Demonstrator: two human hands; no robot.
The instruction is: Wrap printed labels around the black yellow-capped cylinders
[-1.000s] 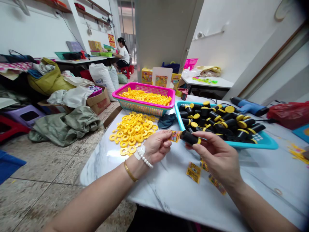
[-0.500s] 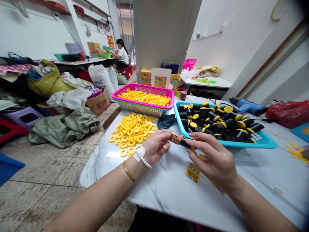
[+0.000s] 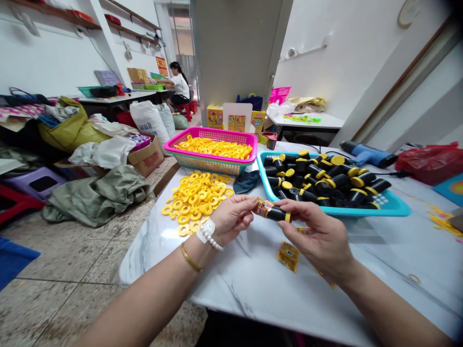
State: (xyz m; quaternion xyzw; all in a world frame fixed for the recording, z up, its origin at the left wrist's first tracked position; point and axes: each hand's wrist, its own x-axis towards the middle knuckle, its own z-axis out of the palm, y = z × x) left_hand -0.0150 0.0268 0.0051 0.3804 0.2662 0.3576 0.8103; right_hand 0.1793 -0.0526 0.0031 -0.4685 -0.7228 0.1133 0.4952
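Observation:
My right hand (image 3: 320, 238) pinches a black tube (image 3: 278, 213) with a yellow cap, held level above the white marble table (image 3: 253, 284). My left hand (image 3: 233, 217) pinches an orange-yellow printed sleeve (image 3: 263, 207) that sits over the tube's left end. Loose printed sleeves (image 3: 288, 255) lie on the table just below my right hand. A pile of yellow rings (image 3: 195, 198) lies left of my left hand. Behind my hands a blue tray (image 3: 392, 206) holds several black tubes with yellow caps (image 3: 321, 180).
A pink basket (image 3: 213, 164) of yellow rings stands at the back, a dark cloth (image 3: 246, 180) beside it. A blue tool (image 3: 363, 154) and a red bag (image 3: 430, 161) lie right. Sacks, boxes and stools crowd the floor at left. A person (image 3: 178, 86) sits far back.
The sleeve has gone from the tube's tip onto its left end as my hands came together. My view has shifted slightly.

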